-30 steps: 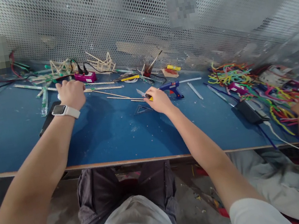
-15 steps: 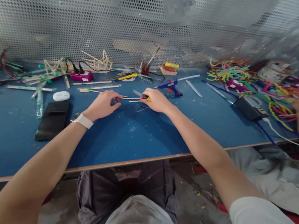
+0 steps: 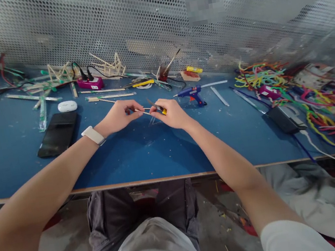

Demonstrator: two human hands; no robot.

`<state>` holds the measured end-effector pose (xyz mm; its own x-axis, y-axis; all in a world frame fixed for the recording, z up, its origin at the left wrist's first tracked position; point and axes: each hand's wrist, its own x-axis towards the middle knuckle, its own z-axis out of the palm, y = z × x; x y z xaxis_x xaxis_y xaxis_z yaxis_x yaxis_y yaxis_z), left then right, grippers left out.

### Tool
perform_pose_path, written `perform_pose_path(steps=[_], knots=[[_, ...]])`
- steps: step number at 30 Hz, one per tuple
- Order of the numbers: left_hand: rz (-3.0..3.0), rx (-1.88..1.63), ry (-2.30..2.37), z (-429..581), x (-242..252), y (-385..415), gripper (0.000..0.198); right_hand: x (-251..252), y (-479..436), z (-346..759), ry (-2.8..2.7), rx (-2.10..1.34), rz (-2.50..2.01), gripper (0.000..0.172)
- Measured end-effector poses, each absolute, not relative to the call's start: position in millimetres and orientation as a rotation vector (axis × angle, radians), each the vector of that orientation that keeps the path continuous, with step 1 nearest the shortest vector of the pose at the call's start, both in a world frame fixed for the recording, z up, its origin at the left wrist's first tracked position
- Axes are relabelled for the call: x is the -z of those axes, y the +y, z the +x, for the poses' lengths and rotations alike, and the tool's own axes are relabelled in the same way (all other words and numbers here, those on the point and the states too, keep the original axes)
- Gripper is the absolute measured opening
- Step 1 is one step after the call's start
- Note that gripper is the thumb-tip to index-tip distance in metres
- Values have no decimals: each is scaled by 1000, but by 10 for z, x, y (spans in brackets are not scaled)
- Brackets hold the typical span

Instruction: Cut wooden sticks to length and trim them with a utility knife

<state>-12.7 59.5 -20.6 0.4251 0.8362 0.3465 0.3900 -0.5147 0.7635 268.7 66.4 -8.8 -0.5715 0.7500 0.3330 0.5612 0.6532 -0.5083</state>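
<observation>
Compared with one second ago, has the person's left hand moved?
Yes. Judged against the purple power strip, the left hand has moved rightward and slightly lower in the view, closer to the right hand.

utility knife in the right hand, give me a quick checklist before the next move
1. Utility knife gripped: ok, in the right hand.
2. Thin wooden stick steadied: ok, it spans the fingertips of the left hand and the right.
3. Blade well away from the left hand: not ok, I'd say; it is bare and angled toward that side.
4. Glue gun cool: cannot tell.
5. Smartphone clear of both hands: ok, it lies beyond the left wrist.
</observation>
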Motion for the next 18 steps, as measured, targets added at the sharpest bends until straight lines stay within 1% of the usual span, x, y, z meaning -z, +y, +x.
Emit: perform_pose_path(steps=[5,9,11,18], knots=[[2003,-1011,1034,-152,287,680,33,95,729,2748,-2361,-392,-1137,19],[1989,-1022,1099,-211,331,753,26,144,795,2794,-2437,-397,-1228,6],[2018,-995,1131,-242,323,766,24,158,813,2807,-2474,-407,-1252,3],[2307,-812,1206,-293,250,724,15,131,822,2816,-2514,-447,-1270,7]])
